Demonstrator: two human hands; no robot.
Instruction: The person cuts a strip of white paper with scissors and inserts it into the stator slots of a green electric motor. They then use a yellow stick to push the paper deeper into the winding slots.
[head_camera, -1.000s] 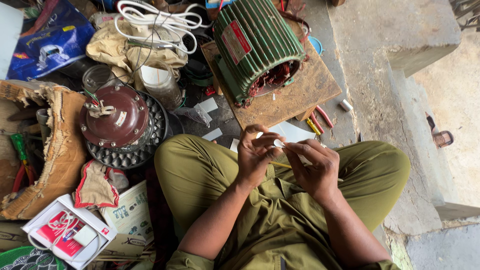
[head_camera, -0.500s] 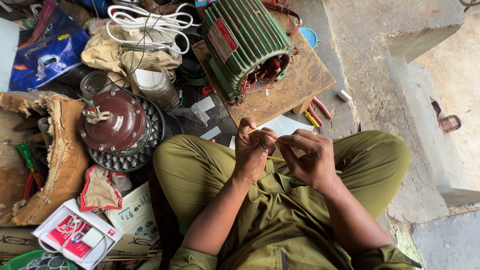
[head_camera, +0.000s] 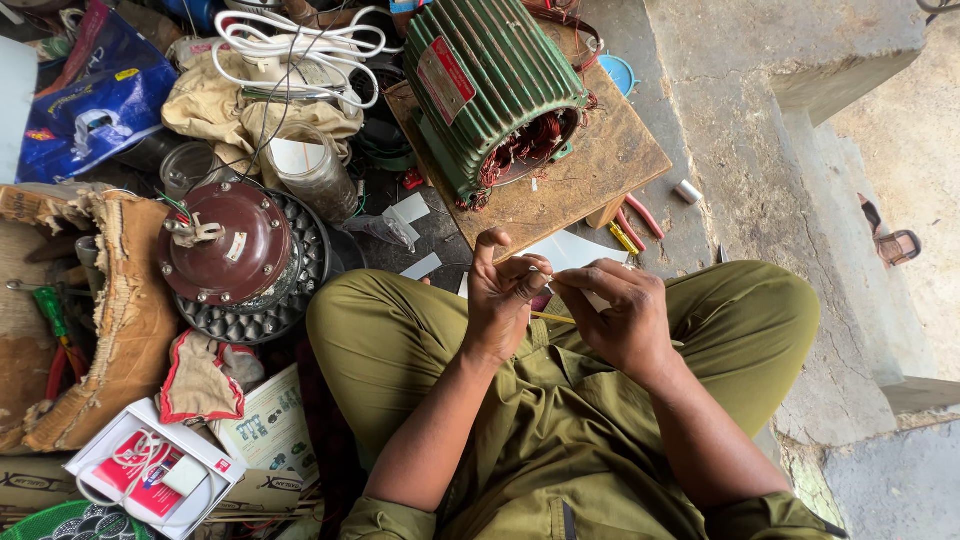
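I sit cross-legged in olive clothes. My left hand (head_camera: 503, 295) and my right hand (head_camera: 618, 315) meet above my lap and pinch a small white paper strip (head_camera: 541, 272) between their fingertips. A thin yellowish stick (head_camera: 553, 318) lies just under the hands. A white sheet (head_camera: 566, 250) rests on the ground right beyond them. Farther ahead a green ribbed motor housing (head_camera: 492, 85) with copper windings lies on a wooden board (head_camera: 590, 175).
A brown fan motor (head_camera: 222, 243) on a dark grille is at left, beside torn cardboard (head_camera: 120, 310). White cable coil (head_camera: 300, 45), a plastic jar (head_camera: 310, 170), pliers (head_camera: 635, 222) and boxes (head_camera: 160, 470) surround me. A concrete step (head_camera: 800, 120) rises at right.
The view has shifted slightly. My hands have stayed together over my lap, fingers working the small white strip; the left thumb now points up.
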